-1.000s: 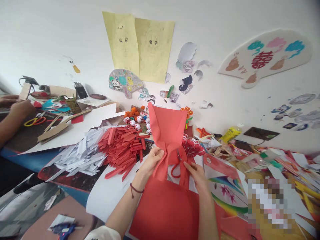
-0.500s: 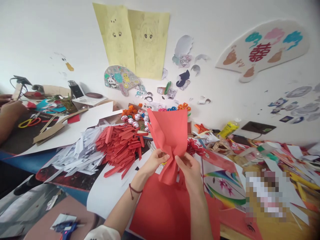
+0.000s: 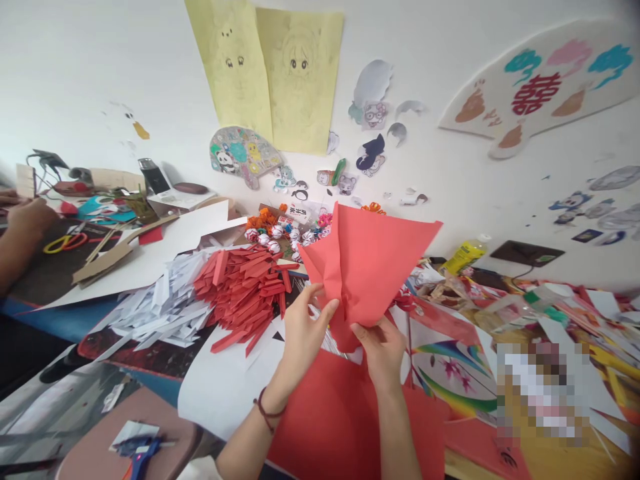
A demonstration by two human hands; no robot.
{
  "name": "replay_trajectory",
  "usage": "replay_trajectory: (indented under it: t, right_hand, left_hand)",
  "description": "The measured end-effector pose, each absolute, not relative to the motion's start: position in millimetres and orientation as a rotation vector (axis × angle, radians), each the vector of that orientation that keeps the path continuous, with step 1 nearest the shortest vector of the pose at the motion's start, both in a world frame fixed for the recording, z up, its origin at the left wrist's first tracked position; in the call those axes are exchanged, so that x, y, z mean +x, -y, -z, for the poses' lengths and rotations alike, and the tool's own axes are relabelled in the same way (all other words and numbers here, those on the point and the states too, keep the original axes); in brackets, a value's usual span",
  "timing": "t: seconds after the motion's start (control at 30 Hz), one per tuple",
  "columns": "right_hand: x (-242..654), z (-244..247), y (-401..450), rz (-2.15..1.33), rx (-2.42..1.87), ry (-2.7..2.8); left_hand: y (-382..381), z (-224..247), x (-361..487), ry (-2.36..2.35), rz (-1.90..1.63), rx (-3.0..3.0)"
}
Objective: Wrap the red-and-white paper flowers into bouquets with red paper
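A sheet of red paper (image 3: pixel 380 257), gathered toward its lower end and fanned out above, is held up in front of me. My left hand (image 3: pixel 306 330) grips its left side, thumb in front and fingers behind. Lower on the right, my right hand (image 3: pixel 380 343) pinches the gathered part between thumb and fingers. Beneath my hands lies a flat red sheet (image 3: pixel 320 413) over a white sheet (image 3: pixel 225 380). To the left are a heap of folded red paper pieces (image 3: pixel 245 287) and one of white folded pieces (image 3: pixel 165 300).
Paper flowers (image 3: pixel 273 233) stand behind. At left, another person's hand (image 3: pixel 30 220) is near yellow-handled scissors (image 3: pixel 57 245). A glue gun (image 3: pixel 143 453) rests on a stool (image 3: pixel 95 427). On the right are a yellow bottle (image 3: pixel 466 253), a rainbow-patterned sheet (image 3: pixel 453 373) and paper scraps.
The red paper's upper part has spread wider and leans to the right. My left hand has shifted up its left side, with the fingers less bunched. The view has shifted slightly.
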State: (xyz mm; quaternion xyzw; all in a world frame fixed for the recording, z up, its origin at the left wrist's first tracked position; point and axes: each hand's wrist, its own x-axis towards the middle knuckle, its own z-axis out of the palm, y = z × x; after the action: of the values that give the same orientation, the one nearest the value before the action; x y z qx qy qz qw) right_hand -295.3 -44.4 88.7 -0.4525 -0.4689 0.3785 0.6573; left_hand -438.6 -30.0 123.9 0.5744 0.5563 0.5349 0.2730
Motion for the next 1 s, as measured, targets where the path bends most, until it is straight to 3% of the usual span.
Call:
replay_trajectory:
  t: [0.2, 0.43, 1.0]
  right_hand:
    - [-292.8, -88.6, 44.3, -0.881, -1.02, 1.147]
    - [-291.3, -86.4, 43.8, -0.704, -1.07, 1.267]
    - [-294.3, -86.3, 47.0, -0.478, -1.038, 1.339]
  left_hand:
    - [15.5, -117.0, -429.9, -1.034, -1.413, 1.159]
    - [21.9, -114.1, -419.1, -1.174, -1.629, 1.18]
    - [33.2, -123.5, -411.5, -1.435, -1.682, 1.289]
